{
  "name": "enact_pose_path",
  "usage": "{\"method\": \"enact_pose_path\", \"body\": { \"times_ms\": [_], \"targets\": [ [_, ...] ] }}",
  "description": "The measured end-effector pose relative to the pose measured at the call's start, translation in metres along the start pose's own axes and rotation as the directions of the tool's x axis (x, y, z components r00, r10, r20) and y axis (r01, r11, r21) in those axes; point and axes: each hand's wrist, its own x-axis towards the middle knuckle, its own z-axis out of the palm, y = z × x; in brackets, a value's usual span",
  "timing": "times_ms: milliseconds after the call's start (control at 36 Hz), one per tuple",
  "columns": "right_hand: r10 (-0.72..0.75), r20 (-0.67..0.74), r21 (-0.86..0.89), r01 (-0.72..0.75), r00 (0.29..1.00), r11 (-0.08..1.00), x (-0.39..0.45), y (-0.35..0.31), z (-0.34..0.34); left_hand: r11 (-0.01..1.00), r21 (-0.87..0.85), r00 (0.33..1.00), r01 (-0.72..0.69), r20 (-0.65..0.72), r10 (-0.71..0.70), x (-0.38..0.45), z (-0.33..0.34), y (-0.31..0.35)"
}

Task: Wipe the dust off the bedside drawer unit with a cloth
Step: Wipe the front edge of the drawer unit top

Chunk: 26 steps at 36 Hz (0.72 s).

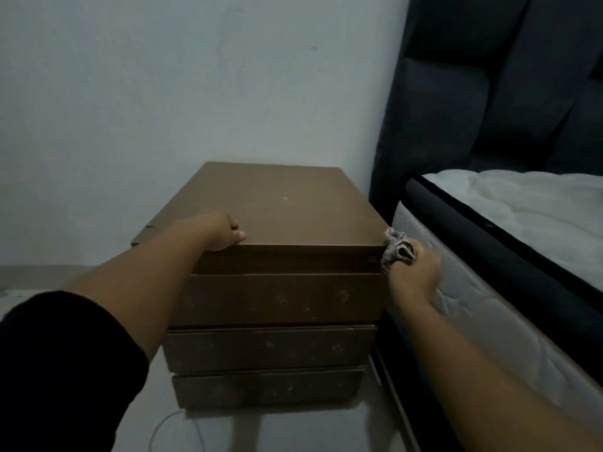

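The brown bedside drawer unit (287, 207) stands against the wall, with three drawer fronts showing pale dusty smudges. My left hand (222, 231) grips the front left edge of its top, fingers curled over the rim. My right hand (416, 272) is at the unit's front right corner, closed on a bunched grey cloth (398, 247). The cloth touches the corner of the top, in the narrow gap between the unit and the mattress.
A mattress (509, 230) with a dark edge lies close to the unit's right side. Behind it rises a dark padded headboard (489, 93). A pale wall (163, 93) is behind the unit. A white cable (163, 425) lies on the floor in front.
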Motion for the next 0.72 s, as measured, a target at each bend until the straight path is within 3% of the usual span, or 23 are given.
{"method": "enact_pose_path", "body": {
  "times_ms": [111,417,722],
  "targets": [
    [-0.058,0.031,0.009,0.058,0.998,0.998,-0.036,-0.020,0.017,0.997,-0.032,0.996,0.073,-0.041,-0.074,-0.016,0.006,-0.043],
    [-0.222,0.330,0.132,0.188,0.917,0.973,-0.148,-0.097,0.108,0.941,-0.278,0.949,0.193,-0.192,-0.252,-0.042,0.021,-0.111],
    [-0.332,0.520,0.239,0.240,0.787,0.941,-0.209,-0.142,0.169,0.928,-0.362,0.968,0.085,-0.191,-0.163,-0.057,0.029,-0.141]
  ]
}}
